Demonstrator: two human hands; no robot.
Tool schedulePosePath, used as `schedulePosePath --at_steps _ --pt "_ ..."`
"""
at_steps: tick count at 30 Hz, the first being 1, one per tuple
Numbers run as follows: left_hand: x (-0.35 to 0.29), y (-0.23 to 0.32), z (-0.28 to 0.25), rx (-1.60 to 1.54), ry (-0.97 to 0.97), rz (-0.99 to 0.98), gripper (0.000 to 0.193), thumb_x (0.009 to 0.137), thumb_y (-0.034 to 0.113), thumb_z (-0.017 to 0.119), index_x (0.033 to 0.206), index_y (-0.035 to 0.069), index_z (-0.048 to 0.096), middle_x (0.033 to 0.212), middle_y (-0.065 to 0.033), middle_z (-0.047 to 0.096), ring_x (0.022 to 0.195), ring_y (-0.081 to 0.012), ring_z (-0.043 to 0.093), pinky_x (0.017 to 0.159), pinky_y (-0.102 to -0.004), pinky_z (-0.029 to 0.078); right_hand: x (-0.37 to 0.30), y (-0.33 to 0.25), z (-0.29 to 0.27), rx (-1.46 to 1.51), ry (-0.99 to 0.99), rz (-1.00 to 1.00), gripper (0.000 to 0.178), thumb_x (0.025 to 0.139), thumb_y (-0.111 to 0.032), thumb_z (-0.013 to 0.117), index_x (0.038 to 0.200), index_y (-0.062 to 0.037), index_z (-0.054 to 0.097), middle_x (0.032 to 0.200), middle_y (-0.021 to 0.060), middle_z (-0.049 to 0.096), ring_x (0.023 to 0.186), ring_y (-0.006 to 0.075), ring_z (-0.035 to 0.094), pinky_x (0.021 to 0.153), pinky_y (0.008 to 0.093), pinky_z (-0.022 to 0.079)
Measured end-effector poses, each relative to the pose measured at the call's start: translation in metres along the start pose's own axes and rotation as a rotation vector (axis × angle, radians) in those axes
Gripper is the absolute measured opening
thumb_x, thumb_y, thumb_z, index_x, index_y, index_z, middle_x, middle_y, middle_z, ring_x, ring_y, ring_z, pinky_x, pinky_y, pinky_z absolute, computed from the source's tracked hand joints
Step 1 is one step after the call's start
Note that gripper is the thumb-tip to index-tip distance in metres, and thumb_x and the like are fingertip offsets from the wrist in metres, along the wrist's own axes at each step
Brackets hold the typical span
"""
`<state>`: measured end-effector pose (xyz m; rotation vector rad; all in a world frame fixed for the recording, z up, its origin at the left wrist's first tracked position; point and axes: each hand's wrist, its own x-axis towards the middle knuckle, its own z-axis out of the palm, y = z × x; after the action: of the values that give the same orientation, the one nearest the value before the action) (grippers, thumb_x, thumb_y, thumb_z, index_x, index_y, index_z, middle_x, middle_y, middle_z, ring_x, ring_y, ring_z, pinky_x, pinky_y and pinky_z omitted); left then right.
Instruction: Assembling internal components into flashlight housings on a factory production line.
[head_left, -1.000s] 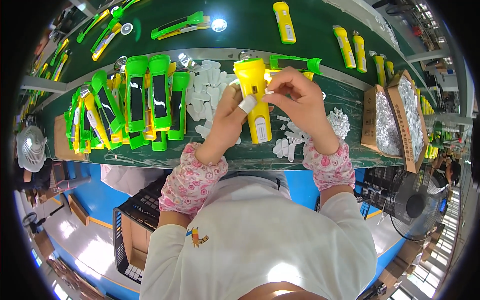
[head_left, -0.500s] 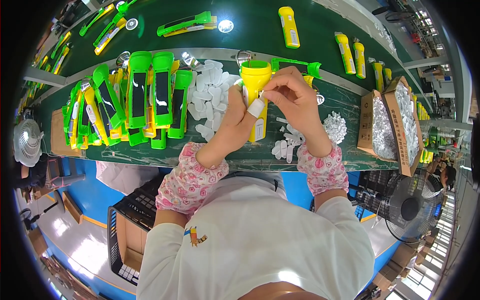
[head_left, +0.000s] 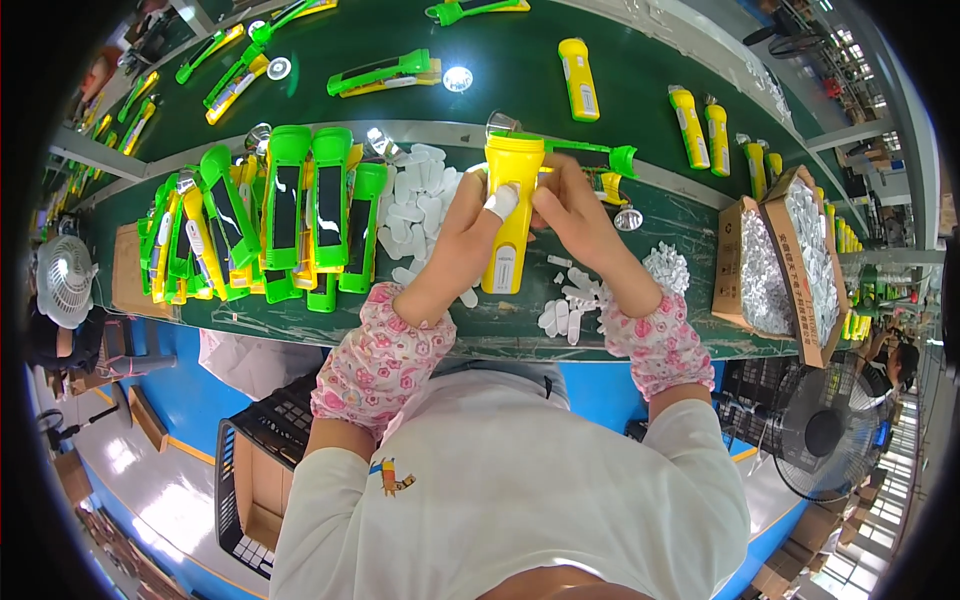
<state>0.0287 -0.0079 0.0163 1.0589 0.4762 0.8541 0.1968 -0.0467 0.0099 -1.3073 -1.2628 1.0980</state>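
Observation:
A yellow flashlight body (head_left: 507,262) stands nearly upright in front of me, its wide head at the far end. Round its left side my left hand (head_left: 462,238) is closed, and the thumb, wrapped in white, presses on the middle of the body. My right hand (head_left: 582,218) grips the right side, thumb against the edge and fingers curled partly out of sight behind it. Beyond the right hand lie a green casing half (head_left: 590,153) and a shiny reflector (head_left: 628,218). White oblong covers (head_left: 405,215) are heaped beside my left hand.
Green-and-yellow opened flashlights (head_left: 285,200) stand piled at left. Small white parts (head_left: 668,268) and loose white strips (head_left: 563,315) lie near my right forearm. Cardboard boxes (head_left: 735,265) of parts stand at right. More flashlights (head_left: 577,80) rest on the far green surface.
My right hand has left its pinch at the front of the flashlight body and now grips its right side. The left thumb has shifted onto the body's middle, and the flashlight has tilted.

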Motion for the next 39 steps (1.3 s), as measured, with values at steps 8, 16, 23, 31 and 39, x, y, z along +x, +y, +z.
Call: schedulePosePath --at_steps 8,16,23,31,39 --pt "0.123 0.001 0.015 0.208 0.037 0.189 0.044 0.095 0.035 0.054 0.115 -0.004 0.054 0.099 -0.0112 0.063 0.091 -0.0148 0.059 0.079 -0.0313 0.049 0.046 -0.026 -0.046 0.005 -0.005 0.017 0.065 0.084 -0.017 0.071 0.136 -0.0001 0.036 0.104 0.0076 0.059 0.088 0.0131 0.060 0.075 0.0270 0.050" --pt "0.246 0.067 -0.283 2.226 0.187 -0.279 0.031 0.076 0.023 0.070 0.104 0.011 0.067 0.108 -0.0115 0.066 0.101 -0.0305 0.062 0.085 -0.0521 0.042 0.174 0.075 -0.216 -1.064 0.323 -0.001 0.053 0.084 -0.032 0.066 0.127 -0.0036 0.053 0.102 0.0197 0.066 0.095 0.0278 0.065 0.081 0.0402 0.051" --pt "0.249 0.061 -0.162 1.884 -0.474 -0.282 0.072 0.060 0.031 0.075 0.121 0.000 0.055 0.117 -0.0219 0.060 0.115 -0.0373 0.054 0.095 -0.0425 0.044 0.116 0.031 -0.160 -1.444 0.561 -0.216 0.054 0.078 -0.033 0.072 0.122 -0.0075 0.056 0.123 0.0200 0.053 0.112 0.0370 0.054 0.090 0.0448 0.048" --pt "0.167 0.111 -0.050 1.168 -0.539 -0.537 0.046 0.081 0.031 0.067 0.111 0.000 0.055 0.083 -0.0098 0.062 0.058 -0.0143 0.060 0.051 -0.0271 0.049 0.120 0.014 -0.061 -1.046 0.164 -0.453 0.058 0.076 -0.030 0.072 0.127 -0.0119 0.052 0.118 0.0105 0.055 0.109 0.0314 0.055 0.086 0.0464 0.046" --pt "0.045 0.120 -0.066 0.276 -0.119 -0.779 0.053 0.095 0.049 0.049 0.108 -0.001 0.058 0.079 -0.0101 0.063 0.063 -0.0181 0.062 0.057 -0.0305 0.054 0.067 -0.011 -0.026 -0.704 0.019 -0.502 0.108 0.068 -0.022 0.083 0.150 -0.0147 0.013 0.142 0.0192 0.040 0.131 0.0297 0.042 0.103 0.0379 0.039"
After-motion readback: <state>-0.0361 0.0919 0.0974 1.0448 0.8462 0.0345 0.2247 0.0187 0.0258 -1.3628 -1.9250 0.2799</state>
